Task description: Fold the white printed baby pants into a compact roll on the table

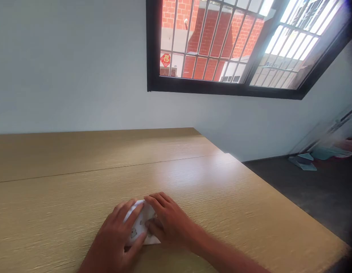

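A folded white paper [140,223] lay on the worktop [79,182], near its near edge and left of the right-hand edge. The paper formed a compact, angular packet with creased edges and small dark printed marks on its visible face. Its exact fold pattern was partly hidden by the hands.

The left hand [113,237] lay on the near-left side of the packet, partly open, with its fingers spread and slightly curved across the paper. The right hand [170,222] came in from the right, partly open, with its fingers arched over the far side of the packet and its thumb low against the paper. Both hands touched the paper, but the degree of grip could not be determined.

The worktop had a light oak-toned, fine-grained laminate surface, crossed by a straight seam beyond the hands. Beyond it stood a smooth white wall [65,64] and a black-framed window [210,45] with metal bars, showing red brick outside. To the right, folded pale fabric [304,161] lay on a dark floor [312,189].
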`<state>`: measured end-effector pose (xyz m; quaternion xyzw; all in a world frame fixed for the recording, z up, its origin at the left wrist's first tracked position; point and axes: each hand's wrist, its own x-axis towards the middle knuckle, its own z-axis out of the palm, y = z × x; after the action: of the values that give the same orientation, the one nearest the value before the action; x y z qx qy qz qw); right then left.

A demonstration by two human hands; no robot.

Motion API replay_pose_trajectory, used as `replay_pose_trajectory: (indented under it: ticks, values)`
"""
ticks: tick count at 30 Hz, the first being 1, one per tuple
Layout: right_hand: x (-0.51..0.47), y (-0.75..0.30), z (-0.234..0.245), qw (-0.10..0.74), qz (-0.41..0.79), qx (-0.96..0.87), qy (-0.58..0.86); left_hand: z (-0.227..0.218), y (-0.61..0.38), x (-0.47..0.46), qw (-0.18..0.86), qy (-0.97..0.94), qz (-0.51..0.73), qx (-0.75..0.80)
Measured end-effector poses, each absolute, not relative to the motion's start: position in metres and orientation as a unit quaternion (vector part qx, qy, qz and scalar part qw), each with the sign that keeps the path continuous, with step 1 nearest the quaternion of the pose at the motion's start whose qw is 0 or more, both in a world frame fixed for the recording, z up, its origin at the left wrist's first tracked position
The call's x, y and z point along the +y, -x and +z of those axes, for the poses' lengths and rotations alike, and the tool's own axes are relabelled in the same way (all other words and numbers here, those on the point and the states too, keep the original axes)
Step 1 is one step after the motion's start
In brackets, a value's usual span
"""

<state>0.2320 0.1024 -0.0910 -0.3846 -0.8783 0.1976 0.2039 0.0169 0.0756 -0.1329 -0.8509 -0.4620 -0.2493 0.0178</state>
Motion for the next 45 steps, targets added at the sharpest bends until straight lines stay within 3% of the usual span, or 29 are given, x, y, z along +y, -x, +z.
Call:
replay_pose_trajectory:
  ticks: [4, 7, 16, 25, 31, 36, 45]
  values:
    - [0.101, -0.235, -0.094, 0.218, 0.218, -0.872, 0.381, -0.125, -0.012, 0.078, -0.204, 0.826, -0.249, -0.464]
    - [0.099, -0.232, -0.1, 0.231, 0.217, -0.871, 0.375, -0.118, -0.013, 0.077, -0.304, 0.803, -0.22, -0.464]
    - [0.113, -0.233, -0.107, 0.195, 0.216, -0.877, 0.383, -0.111, -0.01, 0.089, -0.343, 0.796, -0.185, -0.464]
    - [0.118, -0.246, -0.096, 0.196, 0.294, -0.874, 0.333, -0.101, 0.018, 0.099, -0.481, 0.748, -0.217, -0.402]
    - [0.125, -0.252, -0.088, 0.209, 0.382, -0.842, 0.319, -0.095, 0.018, 0.093, -0.485, 0.738, -0.244, -0.401]
    - [0.122, -0.252, -0.077, 0.158, 0.504, -0.798, 0.289, -0.094, 0.001, 0.081, -0.435, 0.78, -0.21, -0.398]
    - [0.121, -0.257, -0.075, 0.074, 0.485, -0.82, 0.295, -0.093, -0.01, 0.064, -0.387, 0.811, -0.207, -0.388]
